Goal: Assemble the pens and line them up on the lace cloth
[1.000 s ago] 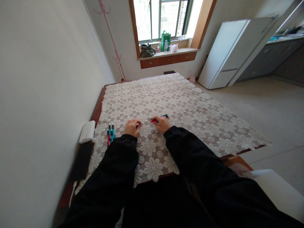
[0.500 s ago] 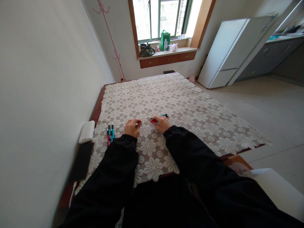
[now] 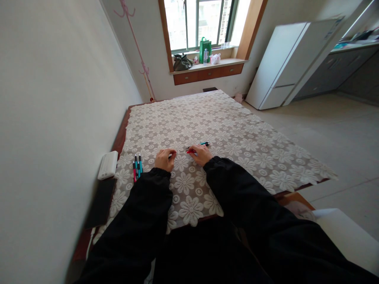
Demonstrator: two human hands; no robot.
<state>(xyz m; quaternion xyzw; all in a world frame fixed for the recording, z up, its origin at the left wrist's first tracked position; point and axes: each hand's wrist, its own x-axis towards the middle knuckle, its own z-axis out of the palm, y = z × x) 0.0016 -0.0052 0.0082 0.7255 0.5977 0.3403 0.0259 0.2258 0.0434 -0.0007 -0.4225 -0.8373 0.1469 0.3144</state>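
**Op 1:** Hardly anything has shifted against the frame a second ago. Both hands sit on the same patch of the counter (image 3: pixel 237 130); the view has only drifted a touch.

**Op 2:** Noted. I log the left hand (image 3: pixel 165 159) with fingers pinched together on the near-left end of a thin pale refill (image 3: pixel 181 152). Right hand (image 3: pixel 201 154)?

**Op 1:** I read its fingers as clamped on a red pen barrel (image 3: pixel 191 151). The refill runs between the two hands, long axis left to right across the counter, roughly level. Whether its right tip is inside the barrel I cannot tell; too small at this range.

**Op 2:** So the barrel lies directly right of the left fingertips, in line with the refill. The right hand is the nearer to it, since it holds it.

**Op 1:** Agreed. My judgement: any closing of the gap runs along that one axis, hand toward hand.

**Op 2:** Surroundings?

**Op 1:** A teal pen (image 3: pixel 204 143) lies on the cloth just beyond the right hand, apart from it. A bundle of pens (image 3: pixel 137 166) lies left of the left hand, long axes pointing away from me. Further left, at the wall, a white box (image 3: pixel 108 165) and a dark flat slab (image 3: pixel 101 202) just nearer me.
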